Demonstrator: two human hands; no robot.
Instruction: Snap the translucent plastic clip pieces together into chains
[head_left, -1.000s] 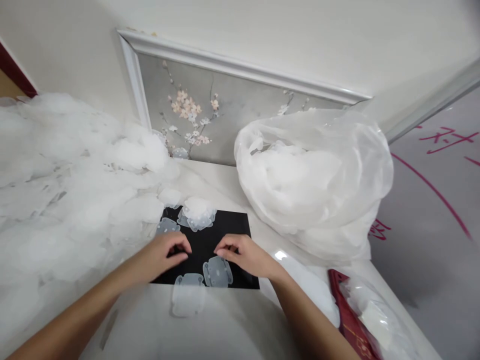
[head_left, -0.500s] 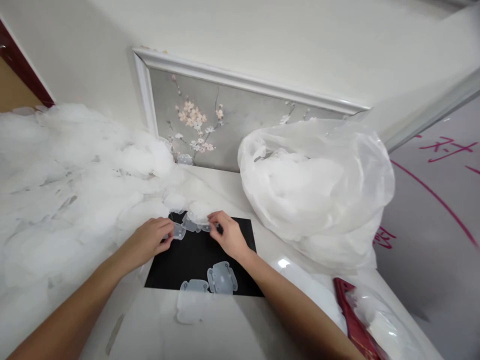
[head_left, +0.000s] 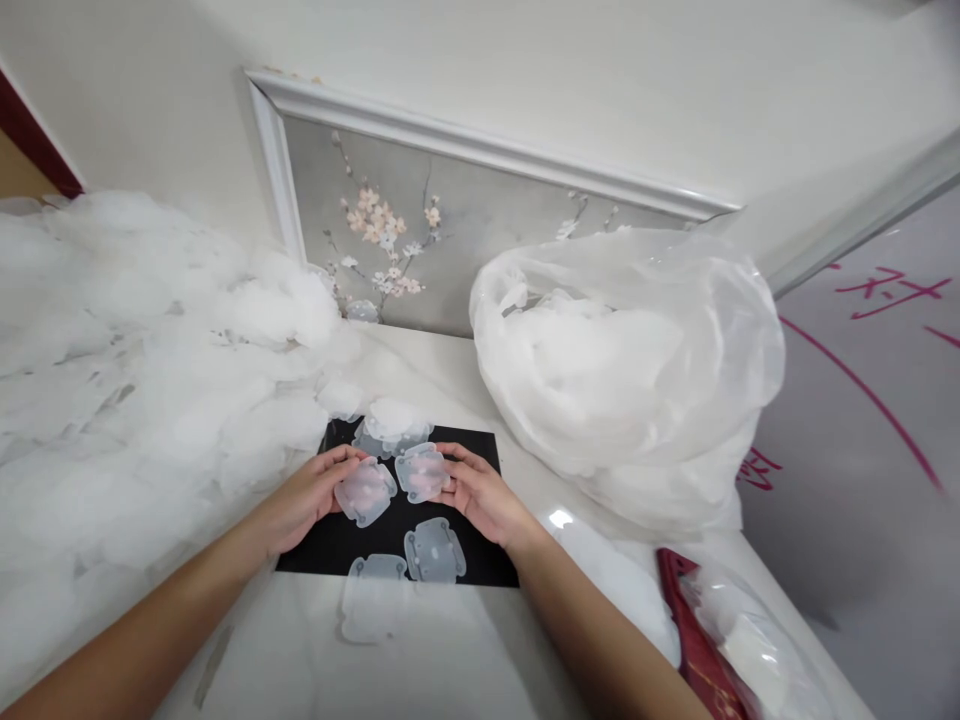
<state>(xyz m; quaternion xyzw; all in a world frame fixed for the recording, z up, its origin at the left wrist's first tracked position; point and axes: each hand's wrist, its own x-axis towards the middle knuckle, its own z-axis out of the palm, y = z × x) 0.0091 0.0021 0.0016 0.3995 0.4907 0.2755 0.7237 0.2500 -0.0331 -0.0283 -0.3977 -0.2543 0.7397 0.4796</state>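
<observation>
A translucent piece (head_left: pixel 366 493) is held by the left grip (head_left: pixel 306 495), and a second piece (head_left: pixel 421 473) is held by the right grip (head_left: pixel 480 497). Beneath both grips, a black sheet (head_left: pixel 480 562) is spread.
</observation>
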